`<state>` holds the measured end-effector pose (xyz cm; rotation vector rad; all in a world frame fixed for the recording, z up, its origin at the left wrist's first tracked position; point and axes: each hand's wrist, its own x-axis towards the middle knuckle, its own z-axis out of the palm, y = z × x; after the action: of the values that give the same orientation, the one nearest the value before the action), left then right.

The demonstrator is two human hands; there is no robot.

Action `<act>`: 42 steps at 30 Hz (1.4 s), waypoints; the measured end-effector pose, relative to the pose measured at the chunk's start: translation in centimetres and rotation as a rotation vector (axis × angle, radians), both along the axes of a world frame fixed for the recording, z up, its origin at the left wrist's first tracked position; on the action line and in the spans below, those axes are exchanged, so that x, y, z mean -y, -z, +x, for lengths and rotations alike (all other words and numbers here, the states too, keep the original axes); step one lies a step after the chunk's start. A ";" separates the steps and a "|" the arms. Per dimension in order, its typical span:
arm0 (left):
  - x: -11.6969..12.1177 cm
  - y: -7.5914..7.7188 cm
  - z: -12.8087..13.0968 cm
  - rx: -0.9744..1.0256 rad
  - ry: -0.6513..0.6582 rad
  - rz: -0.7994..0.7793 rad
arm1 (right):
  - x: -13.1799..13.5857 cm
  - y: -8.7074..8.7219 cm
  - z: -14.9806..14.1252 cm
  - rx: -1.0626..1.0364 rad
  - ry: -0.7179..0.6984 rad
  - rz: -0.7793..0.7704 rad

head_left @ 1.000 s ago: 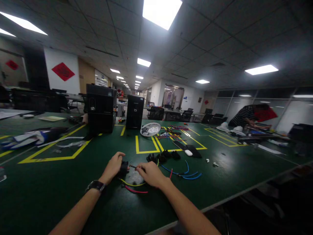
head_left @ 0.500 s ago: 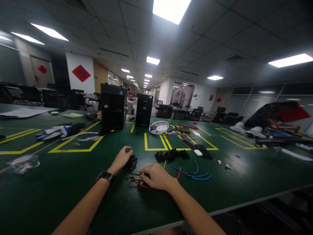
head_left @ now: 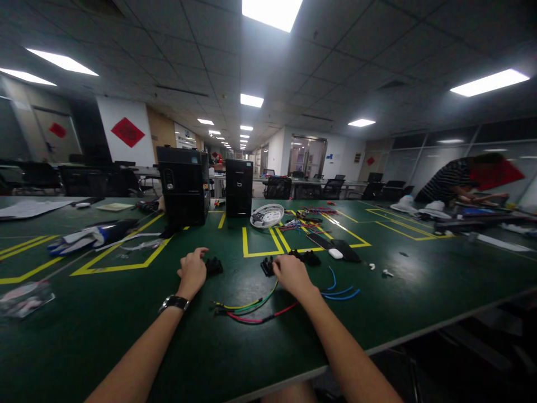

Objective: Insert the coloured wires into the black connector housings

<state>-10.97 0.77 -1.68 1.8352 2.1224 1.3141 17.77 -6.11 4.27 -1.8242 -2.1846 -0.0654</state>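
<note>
My left hand (head_left: 192,271) lies on the green table (head_left: 104,324) with a watch on its wrist. Its curled fingers are closed against a small black connector (head_left: 214,266) that sticks out to the right. My right hand (head_left: 290,274) rests palm down on a row of black connectors (head_left: 309,258). One connector (head_left: 267,266) shows just left of its fingers, which the back of the hand hides. A bundle of yellow, green and red wires (head_left: 247,311) lies loose on the table between my forearms. Blue wires (head_left: 342,291) curl to the right of my right hand.
Two black computer towers (head_left: 183,186) (head_left: 239,187) stand behind yellow tape squares (head_left: 251,253). Near them are a white basket (head_left: 267,215), coloured wires (head_left: 308,224) and a white mouse (head_left: 335,253). A person in a striped shirt (head_left: 451,178) bends over the far right. A plastic bag (head_left: 24,298) lies left.
My right hand let go of the wires and moved forward onto the row of black connectors. My left hand shifted forward and left with its connector. The wire bundle now lies loose.
</note>
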 end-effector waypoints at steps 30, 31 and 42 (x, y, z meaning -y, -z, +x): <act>4.8 -2.4 12.6 1.454 0.768 -0.080 | 0.1 2.5 -0.8 -0.750 -0.397 -0.021; 5.1 -2.5 12.8 1.495 0.796 -0.095 | 0.1 2.7 -0.9 -0.780 -0.407 -0.055; 6.3 -3.6 12.6 1.707 1.051 -0.198 | -0.2 2.7 -1.2 -0.995 -0.345 -0.248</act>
<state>1.64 -5.54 1.92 0.6869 0.2735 1.2823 16.60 -5.94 1.56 -1.1232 -1.7285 0.9915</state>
